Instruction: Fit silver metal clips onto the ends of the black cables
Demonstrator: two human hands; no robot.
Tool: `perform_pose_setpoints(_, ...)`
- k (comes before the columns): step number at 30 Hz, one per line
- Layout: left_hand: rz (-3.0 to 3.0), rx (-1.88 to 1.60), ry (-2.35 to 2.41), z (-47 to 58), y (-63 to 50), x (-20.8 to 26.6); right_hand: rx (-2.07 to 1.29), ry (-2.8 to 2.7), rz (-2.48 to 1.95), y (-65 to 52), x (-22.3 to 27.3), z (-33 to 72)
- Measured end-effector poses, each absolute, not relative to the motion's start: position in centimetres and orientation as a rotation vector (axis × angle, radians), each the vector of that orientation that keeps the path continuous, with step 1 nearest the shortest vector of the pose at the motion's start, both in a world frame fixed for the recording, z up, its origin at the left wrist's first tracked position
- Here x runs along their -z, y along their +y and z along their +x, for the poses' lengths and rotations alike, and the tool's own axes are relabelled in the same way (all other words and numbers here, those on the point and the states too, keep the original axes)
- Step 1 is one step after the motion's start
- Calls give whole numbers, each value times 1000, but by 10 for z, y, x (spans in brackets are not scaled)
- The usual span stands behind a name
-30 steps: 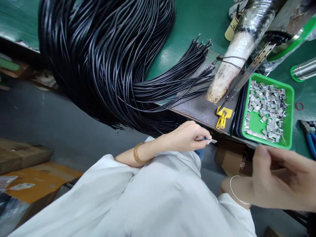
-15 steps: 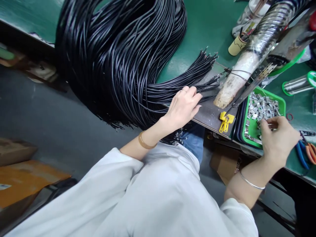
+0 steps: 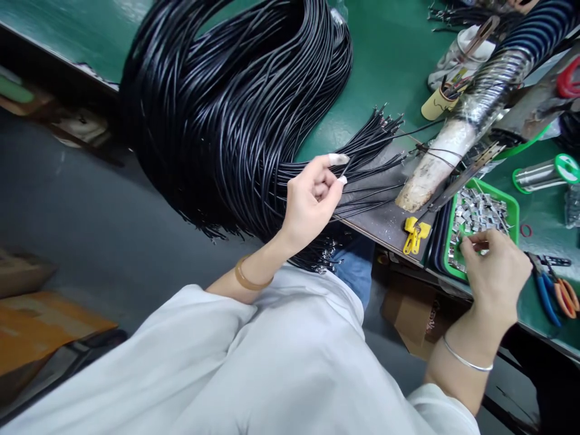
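Over the near-left corner of a green tray (image 3: 516, 219), right hand (image 3: 496, 269): thumb and forefinger tips brought close; cannot tell whether they grip one of the small metal pieces (image 3: 480, 210) lying loose in the tray. Pliers (image 3: 546, 296) just right of that hand. Left hand (image 3: 310, 199) at the cut ends of the black cables (image 3: 254, 121): thumb and forefinger tips, whitish, a narrow gap visible, cable beside them; firm grip cannot be told. Yellow tool (image 3: 414, 235) left of tray. Farther: cables heaped across the green bench (image 3: 376, 54), white pipe (image 3: 432, 154) angled down toward the tray, wire spool (image 3: 539, 176), yellow cup (image 3: 436, 104).
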State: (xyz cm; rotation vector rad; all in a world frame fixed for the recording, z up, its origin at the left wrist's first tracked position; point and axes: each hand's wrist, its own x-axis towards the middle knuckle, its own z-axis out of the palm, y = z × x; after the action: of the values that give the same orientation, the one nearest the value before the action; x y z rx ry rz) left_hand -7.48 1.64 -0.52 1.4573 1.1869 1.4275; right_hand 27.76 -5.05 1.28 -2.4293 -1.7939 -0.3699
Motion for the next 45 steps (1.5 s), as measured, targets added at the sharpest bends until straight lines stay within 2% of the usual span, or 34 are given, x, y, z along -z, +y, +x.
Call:
perform_pose_setpoints(2,1553,-1156,1136,-84,11,-5,441,-1774,-2451,-53,-11,281)
perform_pose_setpoints(4,1613,-1024,1122,-93,8,-13,484,-1767,-2450,-55,-9,287)
perform_pose_setpoints(10,1772,-975,1188,-88,15,-9,501,-1759,-2341,-58,-4,295)
perform_pose_setpoints(15,2241,-1215,1192,-53,10,4,439,-1734,-2315,-60,-3,293)
perform_pose_setpoints(20,2484,-858,1004,-27,-2,11,419,-1725,-2284,-59,-3,294)
perform_pose_setpoints(24,2203,-793,874,-22,-9,2,428,-1582,-2110,-66,-15,269)
perform_pose_setpoints(28,1655,-523,497,-19,-17,-8,177,-1275,-1799,-83,-38,205)
perform_pose_setpoints(32,1145,-636,586,-12,-17,-2,135,-1330,-1559,-92,-39,150)
perform_pose_setpoints(38,1041,-750,594,-10,-15,4,-170,-1407,-1532,-83,-12,134)
perform_pose_setpoints(45,1053,-792,576,-11,-17,4,-366,-1346,-1466,-81,-11,134)
